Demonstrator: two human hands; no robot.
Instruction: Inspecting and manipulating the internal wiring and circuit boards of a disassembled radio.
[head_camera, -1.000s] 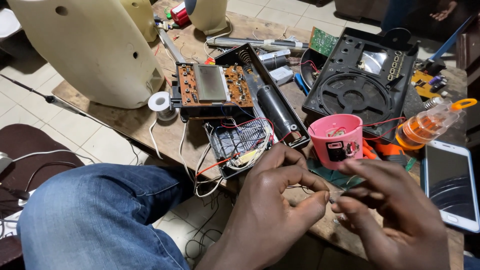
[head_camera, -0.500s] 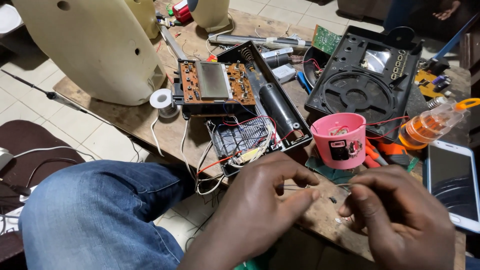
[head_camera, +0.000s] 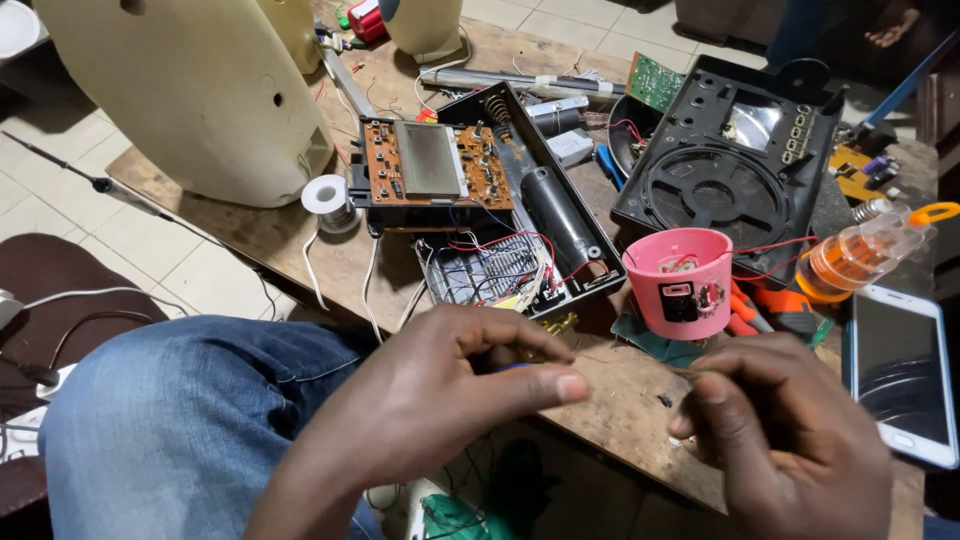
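Note:
My left hand (head_camera: 450, 395) is pinched shut over the front edge of the wooden table (head_camera: 300, 235), with a bit of blue showing between thumb and fingers. My right hand (head_camera: 790, 430) is a little to its right, fingers pinched together. A thin wire (head_camera: 625, 362) seems to run between the two hands. Just beyond them lie an opened black radio case (head_camera: 540, 215) with red and white wires, a brown circuit board with a grey screen (head_camera: 430, 160), and a pink round casing (head_camera: 680, 280).
A black back cover (head_camera: 740, 160) lies at the right rear. An orange-liquid bottle (head_camera: 860, 255) and a white phone (head_camera: 900, 370) sit at the right edge. A solder spool (head_camera: 325, 195) and a cream plastic housing (head_camera: 190, 90) stand left. My jeans-clad knee (head_camera: 180, 420) is below.
My two hands have drawn apart sideways, the left staying near the middle and the right moving to the right, stretching the thin wire between them.

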